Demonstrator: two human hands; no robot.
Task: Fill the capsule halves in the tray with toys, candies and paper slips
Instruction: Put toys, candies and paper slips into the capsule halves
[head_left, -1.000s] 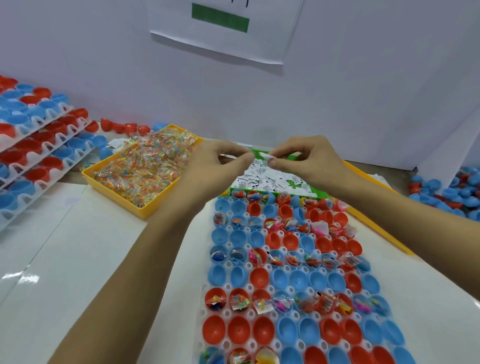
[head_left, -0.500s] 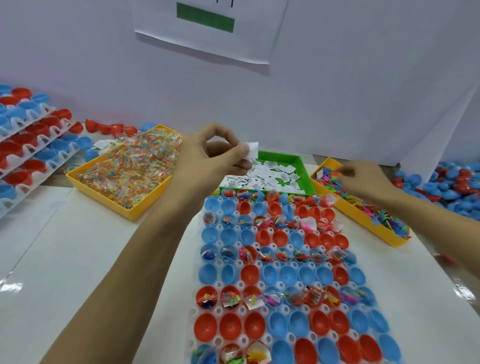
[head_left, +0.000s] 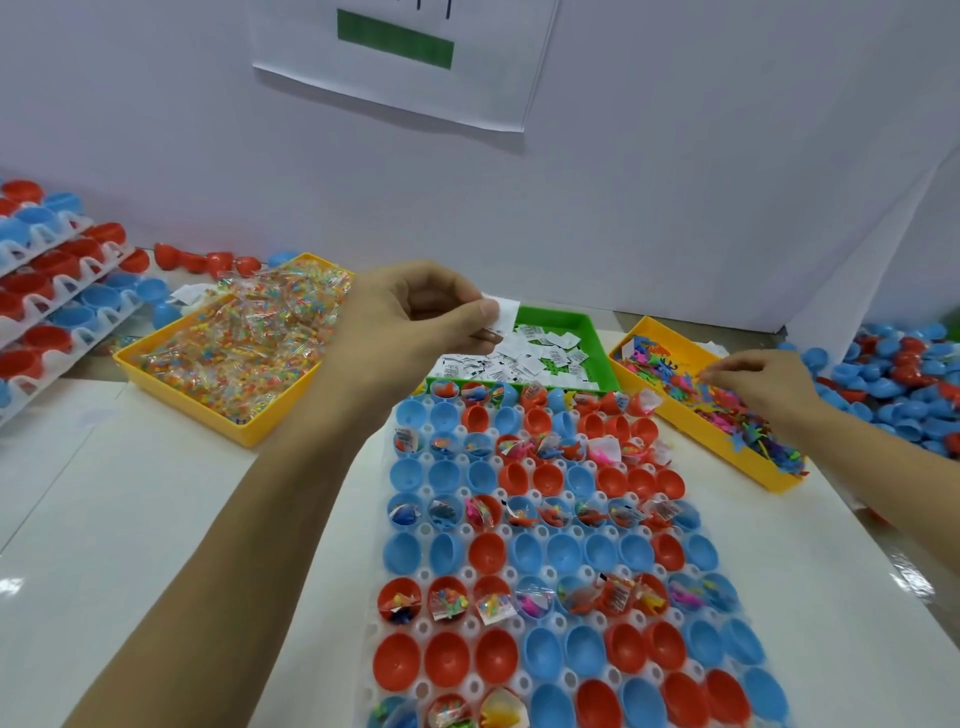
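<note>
The left hand (head_left: 415, 317) pinched a white paper slip (head_left: 505, 314) between thumb and fingers, above the green tray (head_left: 589, 332) of printed slips. At 3 o'clock, the right hand (head_left: 758, 384) had fingertips curled into the toys in a yellow bin (head_left: 691, 415); whether it held one was unclear. At 9 o'clock, another yellow bin (head_left: 249, 431) held wrapped candies. Red and blue capsule halves sat in the white tray (head_left: 550, 530) at 6 o'clock, filled rows alternating with empty; the nearest row was cut off.
</note>
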